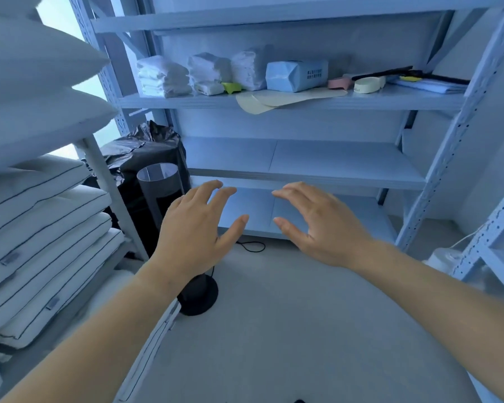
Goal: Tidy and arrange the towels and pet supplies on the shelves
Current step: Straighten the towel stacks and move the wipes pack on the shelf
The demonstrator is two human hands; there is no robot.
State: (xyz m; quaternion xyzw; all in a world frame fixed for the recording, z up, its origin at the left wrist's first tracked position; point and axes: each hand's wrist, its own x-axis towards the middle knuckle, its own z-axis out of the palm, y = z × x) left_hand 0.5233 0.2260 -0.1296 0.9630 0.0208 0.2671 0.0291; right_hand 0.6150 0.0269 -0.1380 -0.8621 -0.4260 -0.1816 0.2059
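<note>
Three stacks of folded white towels (165,77) stand at the left of the upper shelf (186,101). To their right lie a blue wrapped pack (296,75), a pink bowl (338,83), a white bowl (368,84), a beige flat mat (274,101) overhanging the shelf edge, and a black brush (390,72) on folded blue cloth. My left hand (195,228) and my right hand (323,225) hover side by side with fingers spread, palms down, in front of the two bare lower shelves. Neither hand holds anything.
Striped white cushions (41,228) and pillows fill the rack at left. A black bin with a bag (152,152) and a black cylinder on a stand (160,187) are on the floor at left. More shelving (495,228) stands at right. A cable (253,245) lies on the floor.
</note>
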